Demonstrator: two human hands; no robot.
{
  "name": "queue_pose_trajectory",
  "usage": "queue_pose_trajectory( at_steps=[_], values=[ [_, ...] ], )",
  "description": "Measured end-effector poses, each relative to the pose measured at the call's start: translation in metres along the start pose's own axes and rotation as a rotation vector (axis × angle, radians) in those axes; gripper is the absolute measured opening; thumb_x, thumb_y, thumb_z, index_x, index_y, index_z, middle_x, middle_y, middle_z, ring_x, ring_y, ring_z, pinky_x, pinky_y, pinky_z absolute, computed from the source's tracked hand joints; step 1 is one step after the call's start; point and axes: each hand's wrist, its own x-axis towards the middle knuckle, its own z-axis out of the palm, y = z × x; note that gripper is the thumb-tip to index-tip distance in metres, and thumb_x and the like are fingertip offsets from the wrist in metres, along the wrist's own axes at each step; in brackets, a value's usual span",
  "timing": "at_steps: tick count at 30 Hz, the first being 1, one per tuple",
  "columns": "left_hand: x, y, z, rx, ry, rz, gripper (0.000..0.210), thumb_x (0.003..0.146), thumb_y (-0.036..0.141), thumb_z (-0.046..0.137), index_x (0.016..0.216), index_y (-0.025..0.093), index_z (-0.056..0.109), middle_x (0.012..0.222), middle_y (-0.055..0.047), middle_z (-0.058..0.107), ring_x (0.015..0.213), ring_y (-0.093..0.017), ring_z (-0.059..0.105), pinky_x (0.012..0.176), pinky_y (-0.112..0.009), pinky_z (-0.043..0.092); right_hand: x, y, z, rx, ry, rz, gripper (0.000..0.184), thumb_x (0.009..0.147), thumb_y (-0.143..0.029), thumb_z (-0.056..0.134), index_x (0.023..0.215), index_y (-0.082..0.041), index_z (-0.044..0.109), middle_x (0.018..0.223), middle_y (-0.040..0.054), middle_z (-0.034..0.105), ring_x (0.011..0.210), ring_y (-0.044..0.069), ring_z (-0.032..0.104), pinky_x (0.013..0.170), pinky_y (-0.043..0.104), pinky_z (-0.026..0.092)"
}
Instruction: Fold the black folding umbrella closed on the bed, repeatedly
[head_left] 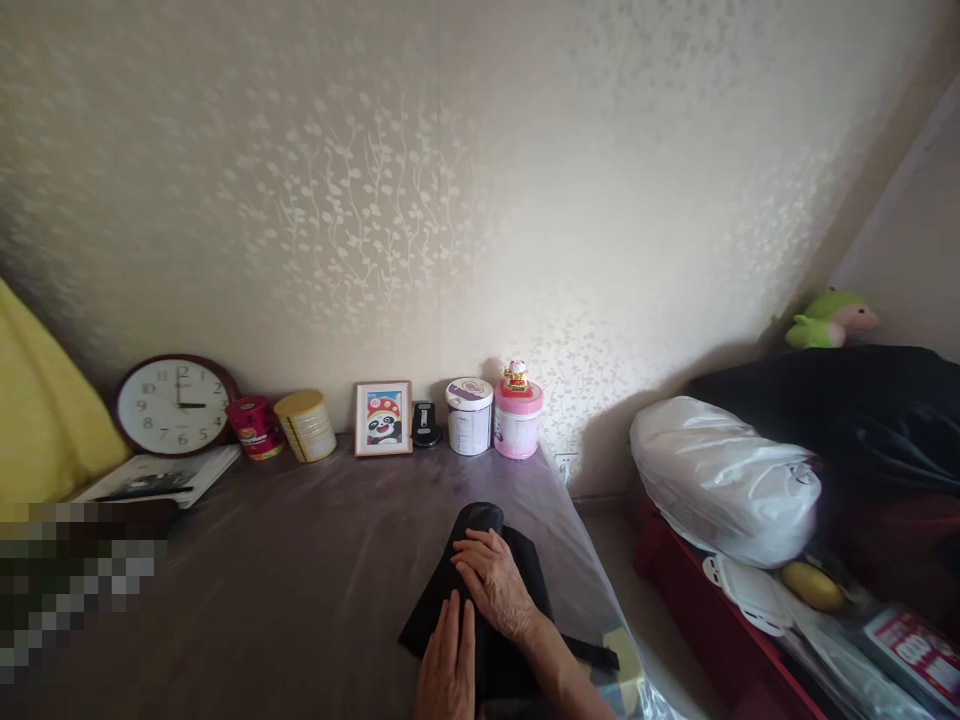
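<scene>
A black folded cloth (pixel 531 560) with a strap (pixel 592 652) reaching out to the right lies on the table near its right edge. Its exact kind I cannot make out. My left hand (pixel 448 660) rests flat on the lower part of the cloth, fingers stretched forward. Higher up, my right hand (pixel 491 580) presses on the cloth with its fingers extended to the left. Both palms face down, and part of the cloth is hidden beneath my hands and right forearm.
Along the wall at the table's (pixel 300 560) back stand a clock (pixel 176 405), a red can (pixel 255 428), a yellow-lidded can (pixel 305 426), a panda picture frame (pixel 383 419) and two tubs (pixel 470 420). A red box (pixel 701 610) with a white bag (pixel 720 480) stands right.
</scene>
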Motion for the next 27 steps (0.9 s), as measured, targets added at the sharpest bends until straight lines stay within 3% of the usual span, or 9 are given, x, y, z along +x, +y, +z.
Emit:
queue_pose_trajectory(
  at_steps=[5, 10, 13, 15, 18, 21, 23, 27],
  values=[
    [0.005, 0.001, -0.01, -0.054, -0.136, -0.083, 0.077, 0.061, -0.002, 0.038, 0.136, 0.013, 0.027, 0.146, -0.011, 0.024, 0.135, -0.025, 0.019, 0.108, -0.039, 0.028, 0.025, 0.022, 0.01, -0.044, 0.007, 0.057, 0.027, 0.091, -0.021, 0.04, 0.098, -0.026, 0.065, 0.108, 0.0012, 0.066, 0.119, 0.017, 0.045, 0.106, 0.044, 0.02],
    [0.009, 0.004, -0.018, -0.097, -0.259, -0.139, 0.083, 0.056, -0.006, 0.036, 0.137, 0.012, 0.023, 0.148, -0.009, 0.018, 0.136, -0.021, 0.014, 0.112, -0.036, 0.021, 0.045, 0.041, 0.011, -0.101, 0.046, 0.144, 0.027, 0.09, -0.019, 0.04, 0.105, -0.025, 0.063, 0.117, 0.0033, 0.062, 0.121, 0.02, 0.045, 0.103, 0.046, 0.027],
    [0.008, 0.002, -0.012, -0.097, -0.199, -0.135, 0.076, 0.061, -0.006, 0.033, 0.135, 0.013, 0.028, 0.146, -0.009, 0.024, 0.135, -0.02, 0.017, 0.111, -0.037, 0.024, 0.043, 0.04, 0.005, -0.145, 0.179, 0.192, 0.028, 0.089, -0.021, 0.041, 0.109, -0.019, 0.06, 0.119, 0.0089, 0.06, 0.118, 0.022, 0.047, 0.099, 0.045, 0.035],
    [0.007, 0.0, -0.006, -0.076, -0.109, -0.094, 0.07, 0.067, -0.006, 0.029, 0.134, 0.014, 0.032, 0.143, -0.01, 0.031, 0.134, -0.021, 0.021, 0.109, -0.039, 0.029, 0.032, 0.03, 0.0, -0.128, 0.258, 0.134, 0.028, 0.09, -0.024, 0.04, 0.108, -0.017, 0.06, 0.115, 0.0104, 0.061, 0.116, 0.021, 0.048, 0.098, 0.042, 0.038],
    [0.005, -0.002, 0.001, -0.051, -0.023, -0.048, 0.067, 0.066, -0.004, 0.034, 0.131, 0.011, 0.037, 0.14, -0.014, 0.035, 0.132, -0.024, 0.027, 0.106, -0.041, 0.033, 0.009, 0.009, -0.003, -0.043, 0.216, 0.017, 0.026, 0.09, -0.024, 0.04, 0.104, -0.02, 0.062, 0.107, 0.0071, 0.065, 0.118, 0.019, 0.046, 0.101, 0.039, 0.036],
    [0.004, -0.001, 0.001, -0.042, -0.044, -0.062, 0.078, 0.055, -0.005, 0.04, 0.131, 0.008, 0.036, 0.141, -0.015, 0.033, 0.132, -0.027, 0.028, 0.106, -0.04, 0.034, -0.002, -0.001, 0.002, -0.029, 0.11, 0.005, 0.027, 0.09, -0.021, 0.04, 0.101, -0.022, 0.064, 0.108, 0.0051, 0.065, 0.12, 0.02, 0.045, 0.104, 0.044, 0.03],
    [0.005, 0.0, -0.002, -0.054, -0.073, -0.066, 0.087, 0.048, -0.005, 0.04, 0.134, 0.01, 0.032, 0.144, -0.013, 0.029, 0.133, -0.026, 0.025, 0.107, -0.04, 0.032, 0.002, 0.004, 0.007, -0.055, 0.094, 0.046, 0.029, 0.09, -0.02, 0.039, 0.103, -0.023, 0.064, 0.113, 0.0045, 0.064, 0.121, 0.019, 0.044, 0.105, 0.046, 0.027],
    [0.006, 0.002, -0.009, -0.084, -0.11, -0.08, 0.084, 0.052, -0.007, 0.036, 0.134, 0.007, 0.03, 0.145, -0.015, 0.026, 0.134, -0.025, 0.023, 0.109, -0.037, 0.029, 0.022, 0.028, 0.01, -0.124, 0.141, 0.139, 0.031, 0.088, -0.017, 0.038, 0.109, -0.019, 0.061, 0.121, 0.0077, 0.059, 0.122, 0.02, 0.044, 0.103, 0.045, 0.03]
  ],
)
